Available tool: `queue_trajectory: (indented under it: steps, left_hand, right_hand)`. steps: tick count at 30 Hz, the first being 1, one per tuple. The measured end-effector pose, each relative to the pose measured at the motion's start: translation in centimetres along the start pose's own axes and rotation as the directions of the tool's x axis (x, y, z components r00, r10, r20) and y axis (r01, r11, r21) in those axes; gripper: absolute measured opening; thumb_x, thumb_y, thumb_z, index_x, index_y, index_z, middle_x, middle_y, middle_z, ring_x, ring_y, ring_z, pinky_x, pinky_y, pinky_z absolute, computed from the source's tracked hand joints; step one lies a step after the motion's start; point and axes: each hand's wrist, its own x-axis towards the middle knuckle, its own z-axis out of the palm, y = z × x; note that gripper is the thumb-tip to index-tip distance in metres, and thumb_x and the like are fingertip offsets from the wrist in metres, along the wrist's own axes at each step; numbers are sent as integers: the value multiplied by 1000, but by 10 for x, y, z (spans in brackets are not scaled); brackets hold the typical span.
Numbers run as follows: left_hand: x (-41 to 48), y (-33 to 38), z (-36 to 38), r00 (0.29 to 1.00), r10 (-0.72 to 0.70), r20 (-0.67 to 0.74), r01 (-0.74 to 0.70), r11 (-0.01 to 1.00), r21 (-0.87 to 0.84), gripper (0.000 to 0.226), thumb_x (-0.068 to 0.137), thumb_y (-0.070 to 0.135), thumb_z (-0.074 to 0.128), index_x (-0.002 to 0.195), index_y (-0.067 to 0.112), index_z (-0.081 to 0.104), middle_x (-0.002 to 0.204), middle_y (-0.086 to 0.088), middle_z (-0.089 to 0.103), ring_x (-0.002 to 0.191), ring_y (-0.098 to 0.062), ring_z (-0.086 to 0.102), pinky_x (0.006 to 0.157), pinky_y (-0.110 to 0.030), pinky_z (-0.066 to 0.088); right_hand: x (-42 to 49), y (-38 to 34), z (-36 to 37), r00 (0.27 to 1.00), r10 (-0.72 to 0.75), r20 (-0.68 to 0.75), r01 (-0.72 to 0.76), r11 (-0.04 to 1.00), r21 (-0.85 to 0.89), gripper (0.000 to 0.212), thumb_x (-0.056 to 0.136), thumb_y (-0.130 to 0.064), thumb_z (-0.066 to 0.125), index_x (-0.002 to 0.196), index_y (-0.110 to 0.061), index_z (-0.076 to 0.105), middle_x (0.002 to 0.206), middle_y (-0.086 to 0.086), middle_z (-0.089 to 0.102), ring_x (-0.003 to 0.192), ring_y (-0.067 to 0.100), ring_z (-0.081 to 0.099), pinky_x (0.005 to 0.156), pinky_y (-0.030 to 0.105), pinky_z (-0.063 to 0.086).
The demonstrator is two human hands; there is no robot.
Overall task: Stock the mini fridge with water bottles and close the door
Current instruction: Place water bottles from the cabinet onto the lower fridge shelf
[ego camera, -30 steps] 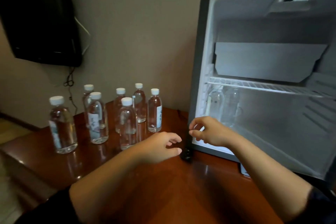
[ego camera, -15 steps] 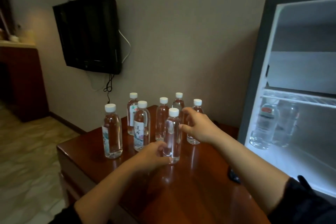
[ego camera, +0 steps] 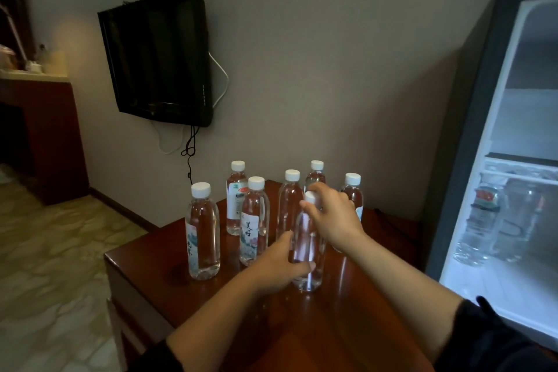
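Clear plastic with a white cap, the front bottle (ego camera: pixel 308 251) stands upright on the dark red wooden counter (ego camera: pixel 302 335), its long axis vertical and cap pointing up, nearest to us of the group. Our left hand (ego camera: pixel 276 264) wraps its lower body, thumb laid across the front and fingers curled round the far side. Our right hand (ego camera: pixel 335 217) comes over the top, its fingers pinching the neck just under the cap. Just behind and to the left stand six other bottles (ego camera: pixel 254 220), all upright with caps up, some with printed labels, set close together but apart from one another. To our right the mini fridge (ego camera: pixel 471 130) stands on the same counter, its lit white inside facing us. Under its wire shelf (ego camera: pixel 519 174), two chilled bottles (ego camera: pixel 480 226) stand upright side by side on the fridge floor, near the left wall. On the grey wall behind the counter hangs a dark television (ego camera: pixel 157 54).
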Motion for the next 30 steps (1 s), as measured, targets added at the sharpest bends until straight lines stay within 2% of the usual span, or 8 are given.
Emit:
queue_trajectory:
  steps: [4, 6, 9, 12, 14, 18, 25, 30]
  left_hand:
    - [-8, 7, 0, 996, 82, -43, -84, 995, -53, 53, 90, 21, 58, 136, 20, 32, 106, 21, 49, 91, 5, 46, 87, -18, 40]
    - [-13, 10, 1, 990, 114, -84, -119, 991, -60, 42, 90, 21, 58, 127, 27, 38, 94, 28, 46, 88, 7, 47, 95, -23, 41]
    - [-20, 17, 5, 983, 136, -122, -147, 985, -89, 37, 86, 31, 62, 116, 33, 40, 105, 22, 55, 102, -1, 54, 104, -35, 42]
    - [-28, 31, 14, 968, 171, -185, -196, 972, -128, 82, 72, 49, 70, 140, 26, 29, 132, 2, 52, 117, -17, 54, 101, -43, 46]
    - [-31, 40, 22, 952, 212, -220, -253, 951, -177, 72, 74, 41, 72, 135, 25, 36, 121, 12, 56, 112, -11, 56, 94, -29, 48]
    - [-38, 58, 42, 921, 294, -254, -345, 919, -189, 35, 77, 21, 74, 84, 41, 47, 78, 26, 65, 81, 11, 63, 64, -9, 48]
    - [-35, 90, 91, 903, 370, -218, -418, 873, -250, 35, 74, 25, 77, 97, 38, 54, 91, 15, 69, 88, 4, 65, 71, -14, 51]
    - [-23, 115, 129, 893, 398, -208, -441, 868, -231, 35, 72, 25, 78, 93, 37, 53, 92, 7, 68, 87, -6, 66, 72, -15, 53]
  right_hand:
    - [-2, -7, -19, 998, -9, -67, 11, 999, 34, 35, 92, -36, 56, 121, -16, 56, 113, 10, 66, 110, 32, 56, 87, 34, 39]
    - [-3, -14, -35, 995, -29, -100, 34, 998, 47, 35, 91, -35, 57, 120, -16, 58, 114, 7, 66, 110, 29, 56, 83, 31, 37]
    - [-8, -23, -60, 985, -76, -153, 87, 994, 65, 31, 90, -37, 59, 114, -19, 62, 108, 4, 68, 107, 28, 58, 84, 32, 39]
    - [-17, -27, -84, 971, -122, -206, 145, 984, 104, 28, 87, -37, 61, 110, -21, 64, 100, 2, 69, 100, 28, 61, 89, 39, 44]
    - [-25, -28, -100, 964, -143, -224, 174, 976, 128, 27, 85, -38, 64, 108, -23, 63, 92, -1, 68, 93, 26, 63, 90, 43, 47]
    - [-40, -17, -127, 962, -161, -220, 197, 969, 150, 36, 80, -45, 65, 111, -28, 59, 92, 1, 68, 89, 24, 63, 89, 47, 48]
    - [-78, 28, -167, 991, -125, -41, 131, 949, 288, 56, 79, -34, 72, 127, -25, 45, 107, -3, 65, 99, 18, 64, 94, 41, 50]
    - [-105, 71, -191, 999, -50, 17, 42, 941, 335, 45, 79, -23, 73, 118, -26, 52, 105, -8, 67, 99, 8, 64, 92, 32, 50]
